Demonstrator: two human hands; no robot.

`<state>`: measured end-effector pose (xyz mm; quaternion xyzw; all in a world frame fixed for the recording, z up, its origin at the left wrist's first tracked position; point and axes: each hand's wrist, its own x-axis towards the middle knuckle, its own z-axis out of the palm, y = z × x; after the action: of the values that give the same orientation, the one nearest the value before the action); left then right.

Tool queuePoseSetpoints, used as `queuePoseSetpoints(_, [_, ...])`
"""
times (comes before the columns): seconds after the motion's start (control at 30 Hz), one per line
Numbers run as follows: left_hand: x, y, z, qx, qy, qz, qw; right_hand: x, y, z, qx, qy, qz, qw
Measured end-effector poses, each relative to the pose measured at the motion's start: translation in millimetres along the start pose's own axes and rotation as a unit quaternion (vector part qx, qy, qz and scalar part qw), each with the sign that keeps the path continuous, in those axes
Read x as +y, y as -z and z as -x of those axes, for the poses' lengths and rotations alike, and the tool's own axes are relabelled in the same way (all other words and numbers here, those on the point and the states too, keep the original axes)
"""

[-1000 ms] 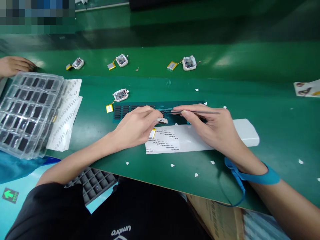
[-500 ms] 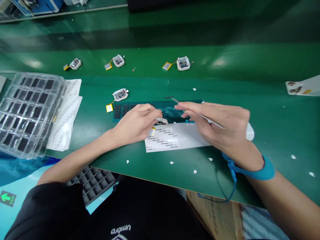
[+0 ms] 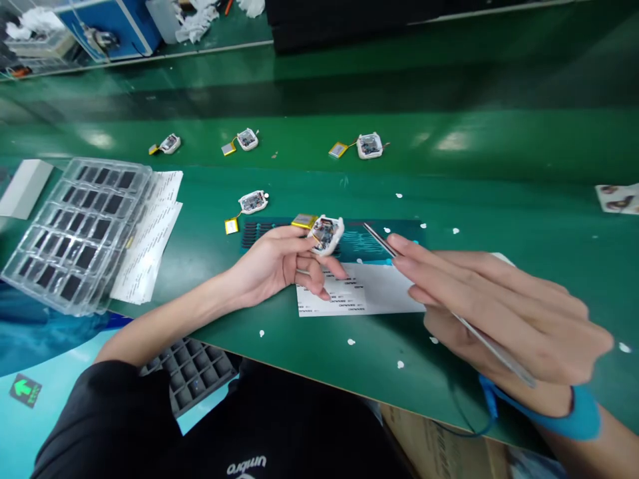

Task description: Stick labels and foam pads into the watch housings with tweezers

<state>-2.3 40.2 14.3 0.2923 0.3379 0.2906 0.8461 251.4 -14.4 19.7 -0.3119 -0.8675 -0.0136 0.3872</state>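
– Green bench (image 3: 309, 342): how is it laid out?

– Clear trays (image 3: 112, 164) are stacked at the left, with dark pieces held in their compartments. Printed paper (image 3: 344, 299) is laid near the front edge, and a teal sheet (image 3: 357, 239) is set just behind it.

– How are the hands engaged?

– Tweezers (image 3: 380, 240) are clasped by the right hand (image 3: 504, 306), with the fingers closed around them. Whether the two tips are touching cannot be told. By the left hand (image 3: 279, 259), turned partly palm up, a white case (image 3: 325, 234) is pinched between thumb and fingers.

– Where is that case positioned?

– It is held tilted above the teal sheet, apart from the tweezers, with its circuit board exposed. Four similar cases (image 3: 369, 146) are spread farther back.

– And the smaller parts?

– A yellow-edged battery (image 3: 303, 221) is located just left of the held case. White stickers (image 3: 351, 342) are scattered across the bench.
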Motion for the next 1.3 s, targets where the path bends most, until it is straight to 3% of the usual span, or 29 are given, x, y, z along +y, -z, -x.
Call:
queuePoseSetpoints(0.1, [-6.3,-6.1,3.9,-0.016,-0.016,-0.031,0.999,-3.7,7.7,0.8,-0.033,0.003,-0.004,0.999])
queuePoseSetpoints(0.27, [-15.1,-6.8,3.8,0.131,-0.145,-0.118,0.974,-7.3,5.4,6.0,-0.064,0.044,0.001,0.997])
queuePoseSetpoints(0.43, [-17.6,-4.8,0.7,0.190,-0.137,-0.068,0.970,-5.3,-7.9,12.5,-0.054,0.085,0.024,0.995])
queuePoseSetpoints(0.67, [-15.3,-10.3,3.2,0.177,-0.110,-0.110,0.972,0.2,-12.3,15.2,-0.061,0.090,0.033,0.994])
queuePoseSetpoints(0.9, [-19.1,-10.5,3.3,0.194,-0.126,-0.136,0.963,-5.8,-14.2,14.1,-0.068,0.067,0.011,0.995])
queuePoseSetpoints(1.03, [-21.9,-11.2,3.7,0.204,-0.129,-0.142,0.960,-5.4,-16.4,13.4,-0.063,0.089,0.003,0.994])
queuePoseSetpoints(1.3, [-27.9,-10.2,3.9,0.177,-0.233,-0.193,0.937,-8.6,-18.7,13.9,-0.047,0.012,-0.049,0.998])
